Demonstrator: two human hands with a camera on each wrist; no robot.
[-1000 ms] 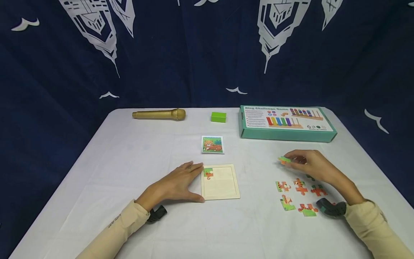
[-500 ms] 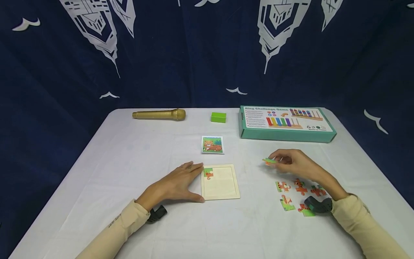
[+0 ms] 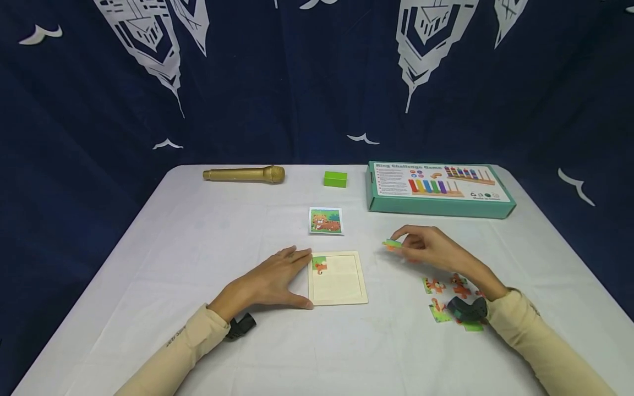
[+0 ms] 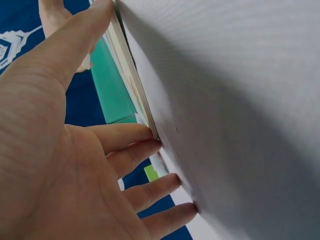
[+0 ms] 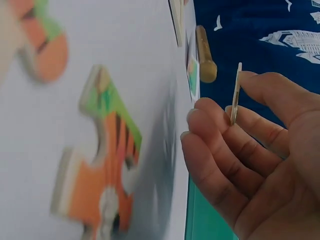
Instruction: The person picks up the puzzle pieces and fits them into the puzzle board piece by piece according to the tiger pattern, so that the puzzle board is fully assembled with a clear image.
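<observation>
My left hand (image 3: 277, 280) rests at the left edge of a square wooden puzzle tray (image 3: 342, 300), its thumb and fingers spread along that side. In the left wrist view the fingers (image 4: 150, 195) are straight, the tips touching the cloth and the tray's edge. One green-and-orange puzzle piece (image 3: 319, 264) lies in the tray's upper left corner. Between thumb and fingers my right hand (image 3: 428, 246) pinches a puzzle piece (image 3: 392, 243) above the table, right of the tray. The right wrist view shows that piece (image 5: 236, 95) edge-on.
Several loose tiger puzzle pieces (image 3: 438, 312) lie under the right forearm, partly hidden by the wrist camera. A tiger picture card (image 3: 326, 221) lies behind the tray. Farther back are a gold microphone (image 3: 244, 175), a green block (image 3: 335, 179) and a teal game box (image 3: 441, 206).
My right hand has moved left with the pinched puzzle piece, away from the loose pieces and closer to the tray. The left hand has stayed in place.
</observation>
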